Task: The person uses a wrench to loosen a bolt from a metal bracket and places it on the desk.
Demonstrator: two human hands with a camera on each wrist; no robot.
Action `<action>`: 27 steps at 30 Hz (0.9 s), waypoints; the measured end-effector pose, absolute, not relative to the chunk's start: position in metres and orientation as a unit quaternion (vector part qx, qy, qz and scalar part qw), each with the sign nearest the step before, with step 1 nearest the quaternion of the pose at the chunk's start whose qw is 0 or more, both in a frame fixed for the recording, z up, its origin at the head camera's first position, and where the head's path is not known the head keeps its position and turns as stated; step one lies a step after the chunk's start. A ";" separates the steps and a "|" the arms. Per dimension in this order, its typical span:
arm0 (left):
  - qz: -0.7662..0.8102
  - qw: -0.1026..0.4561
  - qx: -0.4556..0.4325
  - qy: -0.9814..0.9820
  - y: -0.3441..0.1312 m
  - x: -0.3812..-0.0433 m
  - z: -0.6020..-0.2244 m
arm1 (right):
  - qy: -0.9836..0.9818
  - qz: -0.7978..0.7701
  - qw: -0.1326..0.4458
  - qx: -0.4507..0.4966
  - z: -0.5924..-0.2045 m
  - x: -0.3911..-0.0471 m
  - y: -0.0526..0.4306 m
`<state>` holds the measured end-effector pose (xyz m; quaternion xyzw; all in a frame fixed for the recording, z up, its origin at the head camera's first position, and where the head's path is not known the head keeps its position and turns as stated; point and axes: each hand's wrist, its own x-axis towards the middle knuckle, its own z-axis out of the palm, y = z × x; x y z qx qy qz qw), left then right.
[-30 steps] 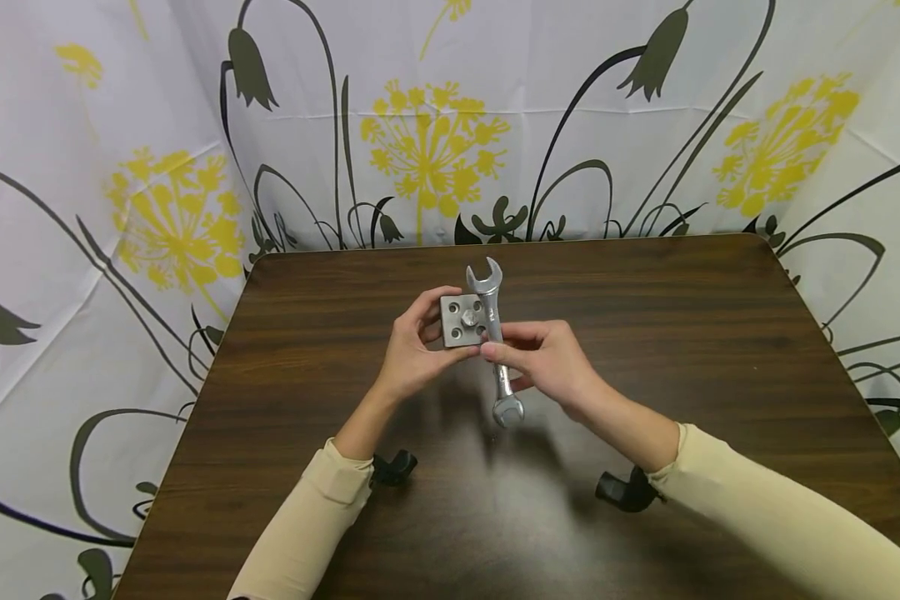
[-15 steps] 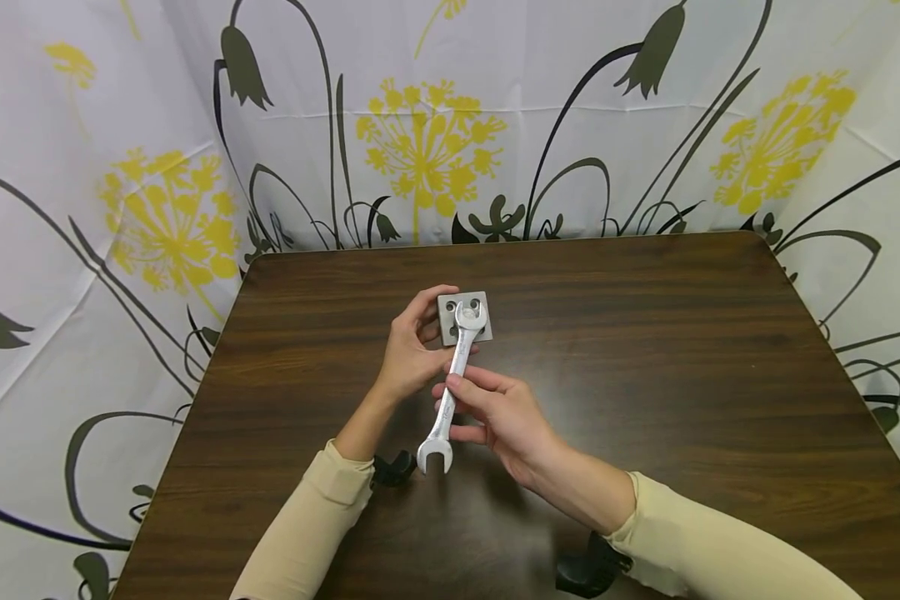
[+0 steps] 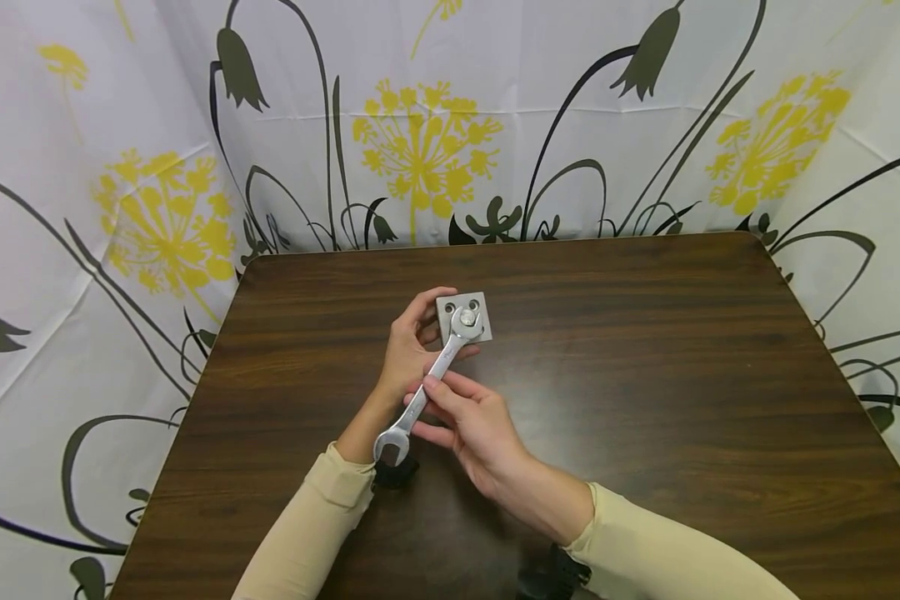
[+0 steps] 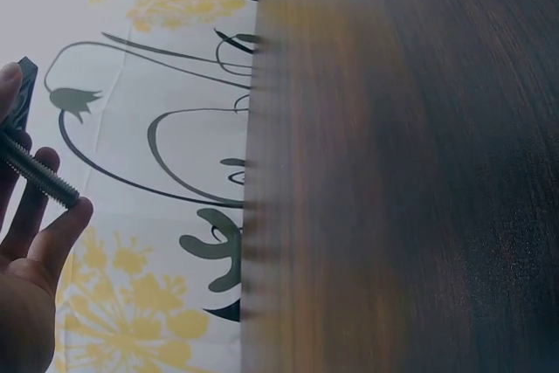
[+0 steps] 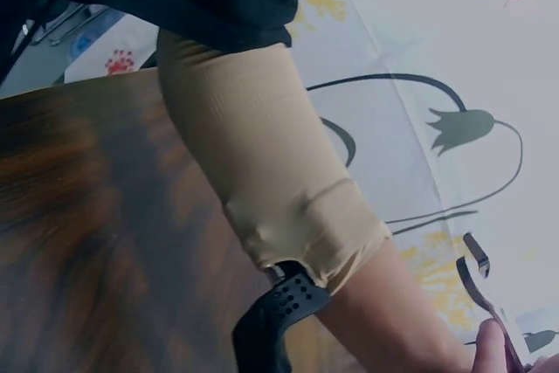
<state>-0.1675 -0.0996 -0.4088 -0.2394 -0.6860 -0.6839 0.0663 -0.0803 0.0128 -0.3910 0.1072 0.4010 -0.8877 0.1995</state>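
Observation:
A square metal plate (image 3: 483, 302) with holes in it is held up over the table, gripped at its left and lower edges by my left hand (image 3: 408, 350). From its face shows a bolt head (image 3: 467, 317), and in the left wrist view the threaded bolt shank (image 4: 39, 172) sticks out behind the plate, with a fingertip at its end. My right hand (image 3: 480, 425) pinches a double open-ended wrench (image 3: 437, 367) by its middle. The wrench's upper jaw sits around the bolt head, and its other end points down to the left, overlapping the left wrist.
Both hands are above a dark wood-grain table (image 3: 645, 350). A white floral curtain (image 3: 540, 125) hangs behind its far edge. Black wrist mounts (image 3: 396, 473) hang below both wrists. In the right wrist view, some metal items lie beyond the table's edge at the upper left.
The right hand has brought the wrench from beside the plate onto the bolt head, then swung its lower end to the left. The left hand and plate have stayed nearly still.

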 end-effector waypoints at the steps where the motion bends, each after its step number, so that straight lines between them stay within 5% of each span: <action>1: -0.685 0.067 -0.236 -0.686 -0.099 -0.167 -0.410 | 0.399 -0.889 0.199 0.107 -0.390 -0.081 0.011; 27: -0.678 0.087 -0.246 -0.687 -0.107 -0.177 -0.418 | 0.487 -0.841 0.225 0.075 -0.390 -0.096 0.031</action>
